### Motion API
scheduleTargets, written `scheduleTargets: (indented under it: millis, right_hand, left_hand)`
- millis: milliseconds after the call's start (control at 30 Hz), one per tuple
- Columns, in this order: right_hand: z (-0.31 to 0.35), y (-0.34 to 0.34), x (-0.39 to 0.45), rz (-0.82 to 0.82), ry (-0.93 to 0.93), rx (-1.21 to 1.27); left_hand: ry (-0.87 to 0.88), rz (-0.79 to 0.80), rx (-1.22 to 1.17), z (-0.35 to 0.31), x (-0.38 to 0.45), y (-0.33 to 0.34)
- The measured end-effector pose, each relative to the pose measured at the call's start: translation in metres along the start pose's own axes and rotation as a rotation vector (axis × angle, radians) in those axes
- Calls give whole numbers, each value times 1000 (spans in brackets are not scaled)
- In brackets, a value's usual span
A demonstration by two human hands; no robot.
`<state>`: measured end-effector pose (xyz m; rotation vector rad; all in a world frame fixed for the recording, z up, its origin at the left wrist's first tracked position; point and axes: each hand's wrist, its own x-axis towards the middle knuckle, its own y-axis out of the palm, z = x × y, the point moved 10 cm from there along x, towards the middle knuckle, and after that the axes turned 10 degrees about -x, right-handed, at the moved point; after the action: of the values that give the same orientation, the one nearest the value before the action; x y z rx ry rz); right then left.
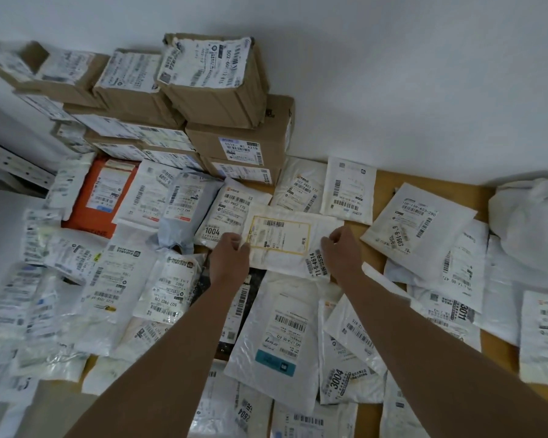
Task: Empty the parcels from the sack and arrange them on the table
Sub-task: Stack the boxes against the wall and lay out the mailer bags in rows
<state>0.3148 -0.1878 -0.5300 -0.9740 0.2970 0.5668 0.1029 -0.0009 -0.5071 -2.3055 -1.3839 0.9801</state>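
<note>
A flat white mailer with a yellow-bordered label (287, 240) lay near the middle of the wooden table (389, 180), its label facing up, overlapping neighbouring parcels at its edges. The left hand (230, 252) was at its left edge, fingers curled onto the near left corner of the packet, the thumb side toward the label; the right hand (342, 249) was at its right edge, fingers bent and pinching the packet's border just beside a sticker reading 71-6-4614. The packet thus lay between the two hands, gripped at both ends, and whether it rested fully on the parcels beneath or was slightly lifted could not be told. Just left of it sat a white parcel marked 1004 (227, 214) and a grey-blue bag (184, 207); farther left lay an orange parcel (100, 197). Nearer the person, below the packet, was a white mailer with a teal label (279, 330), and beside it one marked 3004 (342, 371). To the right lay a tilted white mailer (419, 224). At the far right edge a crumpled white sack (532, 219) sat on the table. Against the wall at the back left stood stacked cardboard boxes (222, 99) with shipping labels.
</note>
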Motion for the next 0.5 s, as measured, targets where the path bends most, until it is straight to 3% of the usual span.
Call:
scheduleTargets:
  millis: [333,500]
  right_hand:
    - [6,16,-10,58,-164,-178]
    - [8,11,-17,62,-233,-102]
  left_hand:
    - [34,-71,221,5,-1,4]
    - [13,-128,157,3,-7,1]
